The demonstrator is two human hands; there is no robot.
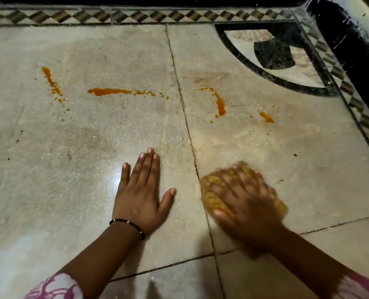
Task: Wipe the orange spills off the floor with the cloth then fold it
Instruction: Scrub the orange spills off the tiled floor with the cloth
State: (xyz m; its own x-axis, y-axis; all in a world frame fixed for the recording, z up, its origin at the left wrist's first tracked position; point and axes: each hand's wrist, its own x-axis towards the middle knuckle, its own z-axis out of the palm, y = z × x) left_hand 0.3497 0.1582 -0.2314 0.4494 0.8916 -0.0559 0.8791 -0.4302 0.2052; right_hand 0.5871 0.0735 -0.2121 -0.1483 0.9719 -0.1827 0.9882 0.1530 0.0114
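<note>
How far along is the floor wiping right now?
Early. Nothing looks finished: orange spills still streak the floor at left, centre and right. In hand: the right hand presses the cloth on the near tile, short of the spills; the left hand rests flat. Left: wiping the streaks, then folding.

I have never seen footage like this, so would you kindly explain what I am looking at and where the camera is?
There is no machine here. A person wears a camera on the head, so the one picture looks down at their own two hands on a tiled floor. The left hand lies flat on the floor, fingers straight, with a dark bracelet on the wrist. The right hand, blurred, presses a yellowish cloth onto the floor. Farther from the person lie several orange spills, not yet wiped. A patterned border runs along the far edge.
</note>
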